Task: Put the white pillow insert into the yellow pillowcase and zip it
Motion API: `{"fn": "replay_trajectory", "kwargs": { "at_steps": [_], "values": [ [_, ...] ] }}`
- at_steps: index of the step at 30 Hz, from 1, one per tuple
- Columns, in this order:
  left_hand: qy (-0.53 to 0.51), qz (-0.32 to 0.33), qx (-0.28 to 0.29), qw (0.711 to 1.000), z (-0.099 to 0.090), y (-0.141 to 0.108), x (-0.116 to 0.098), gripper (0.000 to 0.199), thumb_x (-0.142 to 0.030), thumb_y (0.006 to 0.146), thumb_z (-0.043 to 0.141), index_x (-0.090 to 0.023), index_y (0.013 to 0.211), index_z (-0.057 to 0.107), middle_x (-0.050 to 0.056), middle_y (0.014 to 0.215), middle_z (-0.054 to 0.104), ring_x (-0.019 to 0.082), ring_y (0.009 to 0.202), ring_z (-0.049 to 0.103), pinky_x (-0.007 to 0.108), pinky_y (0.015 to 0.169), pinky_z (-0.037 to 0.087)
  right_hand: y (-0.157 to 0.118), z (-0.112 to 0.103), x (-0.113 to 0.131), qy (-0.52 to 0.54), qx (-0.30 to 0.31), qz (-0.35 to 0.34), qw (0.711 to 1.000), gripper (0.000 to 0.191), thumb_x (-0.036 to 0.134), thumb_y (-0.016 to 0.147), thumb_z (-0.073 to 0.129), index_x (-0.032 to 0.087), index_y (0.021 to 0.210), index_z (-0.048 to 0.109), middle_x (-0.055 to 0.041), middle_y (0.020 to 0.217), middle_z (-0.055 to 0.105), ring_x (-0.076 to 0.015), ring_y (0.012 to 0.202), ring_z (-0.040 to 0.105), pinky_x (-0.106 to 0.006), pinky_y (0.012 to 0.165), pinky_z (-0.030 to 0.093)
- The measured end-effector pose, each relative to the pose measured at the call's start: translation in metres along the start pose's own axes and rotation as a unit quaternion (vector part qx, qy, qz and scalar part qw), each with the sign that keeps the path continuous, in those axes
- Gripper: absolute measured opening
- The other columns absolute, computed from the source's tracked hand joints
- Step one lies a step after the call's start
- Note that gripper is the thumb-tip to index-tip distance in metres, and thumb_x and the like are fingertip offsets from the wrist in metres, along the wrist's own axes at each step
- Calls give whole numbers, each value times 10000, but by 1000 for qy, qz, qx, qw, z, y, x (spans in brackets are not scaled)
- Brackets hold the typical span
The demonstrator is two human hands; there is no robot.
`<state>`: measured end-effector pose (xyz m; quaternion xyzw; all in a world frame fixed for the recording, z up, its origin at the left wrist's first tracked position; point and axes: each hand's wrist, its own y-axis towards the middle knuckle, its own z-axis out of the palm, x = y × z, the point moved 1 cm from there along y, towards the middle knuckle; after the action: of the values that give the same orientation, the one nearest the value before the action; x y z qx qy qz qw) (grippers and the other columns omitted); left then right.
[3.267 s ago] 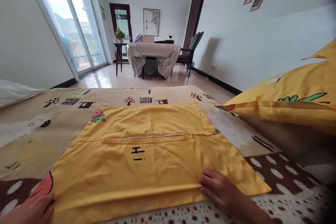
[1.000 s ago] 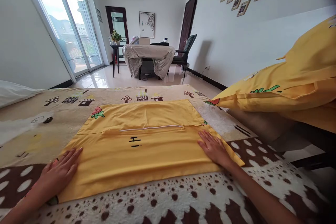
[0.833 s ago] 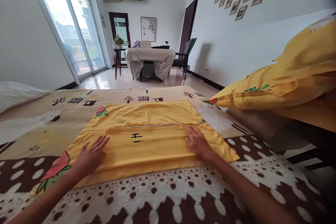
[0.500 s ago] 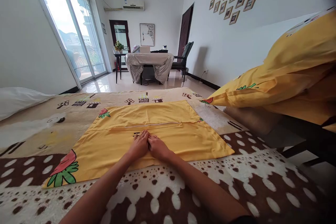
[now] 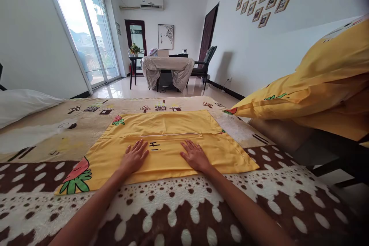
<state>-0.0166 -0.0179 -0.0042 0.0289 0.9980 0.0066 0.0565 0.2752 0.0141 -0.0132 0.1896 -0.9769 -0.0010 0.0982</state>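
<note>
A yellow pillowcase (image 5: 170,157) lies spread out on the patterned blanket (image 5: 161,207). It bears watermelon prints at its left corners, black "Hi" lettering in the middle and a pale zip line across its upper part. My left hand (image 5: 135,157) rests flat on the cloth to the left of the lettering, fingers stretched. To the right of the lettering, my right hand (image 5: 196,155) also presses flat on the cloth with its fingers out. Neither hand grips anything.
Yellow printed bedding (image 5: 288,98) is heaped at the right, above a dark frame. White fabric (image 5: 25,105) lies at the left edge of the bed. Beyond the bed stand a covered table (image 5: 170,63) and a black chair (image 5: 204,65).
My hands were together at the middle of the pillowcase. They have slid apart, the left one leftward and the right one rightward, uncovering the lettering. The view has shifted slightly.
</note>
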Motion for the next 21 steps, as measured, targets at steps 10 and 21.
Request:
{"fn": "replay_trajectory", "kwargs": {
  "at_steps": [10, 21],
  "values": [
    [39, -113, 5, 993, -16, -26, 97, 587, -419, 942, 178, -196, 1484, 211, 41, 1558, 144, 216, 1441, 109, 498, 1146, 134, -27, -6, -93, -60, -28, 133, 989, 578, 506, 957, 269, 248, 1475, 258, -34, 1538, 226, -202, 1413, 198, -449, 1132, 191],
    [90, -170, 37, 981, -27, -41, 134, 626, -430, 929, 99, -166, 1491, 172, 26, 1565, 113, 219, 1446, 80, 538, 1132, 150, -50, -17, -143, -95, -38, 196, 975, 545, 486, 938, 299, 252, 1428, 357, -28, 1508, 309, -196, 1398, 242, -474, 1136, 180]
  ]
}}
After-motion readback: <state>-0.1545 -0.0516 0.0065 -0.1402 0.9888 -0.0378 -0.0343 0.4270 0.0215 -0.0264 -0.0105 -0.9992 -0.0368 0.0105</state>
